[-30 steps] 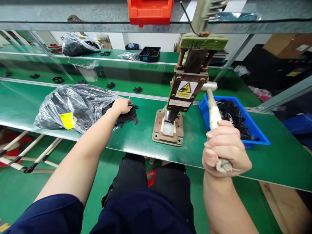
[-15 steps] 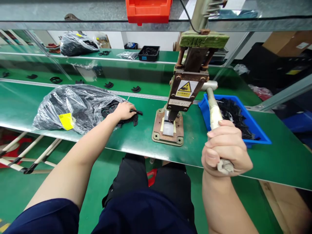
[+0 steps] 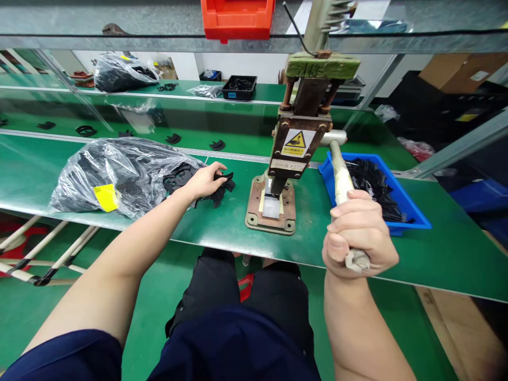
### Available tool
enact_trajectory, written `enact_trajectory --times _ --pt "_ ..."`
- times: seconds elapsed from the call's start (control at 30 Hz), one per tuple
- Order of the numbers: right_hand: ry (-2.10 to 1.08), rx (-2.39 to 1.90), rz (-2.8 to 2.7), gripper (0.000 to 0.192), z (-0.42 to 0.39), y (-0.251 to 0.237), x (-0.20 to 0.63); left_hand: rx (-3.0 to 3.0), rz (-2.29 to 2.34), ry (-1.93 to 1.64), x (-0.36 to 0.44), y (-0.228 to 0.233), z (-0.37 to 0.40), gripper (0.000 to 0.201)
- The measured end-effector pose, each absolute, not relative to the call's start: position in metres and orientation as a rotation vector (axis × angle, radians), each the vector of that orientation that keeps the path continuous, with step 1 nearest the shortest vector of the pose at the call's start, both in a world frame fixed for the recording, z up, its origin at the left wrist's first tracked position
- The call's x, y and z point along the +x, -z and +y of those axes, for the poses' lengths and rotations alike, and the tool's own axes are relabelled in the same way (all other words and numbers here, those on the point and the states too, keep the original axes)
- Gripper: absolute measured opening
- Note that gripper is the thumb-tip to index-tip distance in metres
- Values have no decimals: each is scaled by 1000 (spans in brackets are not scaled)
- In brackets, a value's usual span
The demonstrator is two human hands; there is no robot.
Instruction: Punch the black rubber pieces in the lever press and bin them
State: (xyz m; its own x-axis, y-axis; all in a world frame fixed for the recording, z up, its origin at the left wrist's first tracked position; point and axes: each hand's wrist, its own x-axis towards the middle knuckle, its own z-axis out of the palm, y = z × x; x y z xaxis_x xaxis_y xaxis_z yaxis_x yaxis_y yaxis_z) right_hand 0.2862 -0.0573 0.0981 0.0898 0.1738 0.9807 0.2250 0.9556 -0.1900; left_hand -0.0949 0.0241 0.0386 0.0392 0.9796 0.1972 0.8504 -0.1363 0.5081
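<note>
My left hand [image 3: 207,180] is at the mouth of a clear plastic bag [image 3: 79,172] full of flat black curved parts. Its thumb and fingers close around the end of one black curved part [image 3: 227,178], over a loose heap of the same parts. My right hand [image 3: 359,233] is wrapped around the pale, taped lever [image 3: 342,172] of a hand press [image 3: 296,140]. Below the press's ram, a small metal plate [image 3: 271,207] lies on the rusty base [image 3: 251,218]; the ram's lower end is close above it.
A blue bin [image 3: 416,214] of thin black pieces stands right of the press, behind my right hand. Several black curved parts, one of them near the divider [image 3: 217,145], lie on the strip behind. A red bin [image 3: 238,18] hangs overhead. The table's front edge runs before my legs.
My left hand has shifted slightly over the heap, its thumb and fingers now more visible around a black part. The right hand stays on the lever. The whole view has moved slightly.
</note>
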Motion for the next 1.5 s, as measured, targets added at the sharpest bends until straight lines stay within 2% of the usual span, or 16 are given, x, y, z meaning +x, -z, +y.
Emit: enact_trajectory --times 0.07,0.2,0.4,0.7,0.97,1.33,1.5 --pt "38 -333 -1495 28 -58 -98 286 1964 1837 -817 -84 -43 19 44" --pt "24 -330 -1517 25 -60 -99 286 1735 1581 -931 -60 -42 10 32" --pt "30 -364 -1518 28 -62 -100 285 1334 1293 -862 -18 -32 7 46" --pt "25 -326 -1509 30 -61 -100 285 1335 1185 -647 30 -33 31 43" --pt "33 -359 -1517 30 -63 -100 285 1420 1228 -613 38 -35 46 30" --pt "24 -357 -1551 34 -62 -98 290 1269 1155 -471 33 -42 54 37" --pt "42 -362 -1560 38 -63 -98 291 1326 1218 -432 37 -45 55 34"
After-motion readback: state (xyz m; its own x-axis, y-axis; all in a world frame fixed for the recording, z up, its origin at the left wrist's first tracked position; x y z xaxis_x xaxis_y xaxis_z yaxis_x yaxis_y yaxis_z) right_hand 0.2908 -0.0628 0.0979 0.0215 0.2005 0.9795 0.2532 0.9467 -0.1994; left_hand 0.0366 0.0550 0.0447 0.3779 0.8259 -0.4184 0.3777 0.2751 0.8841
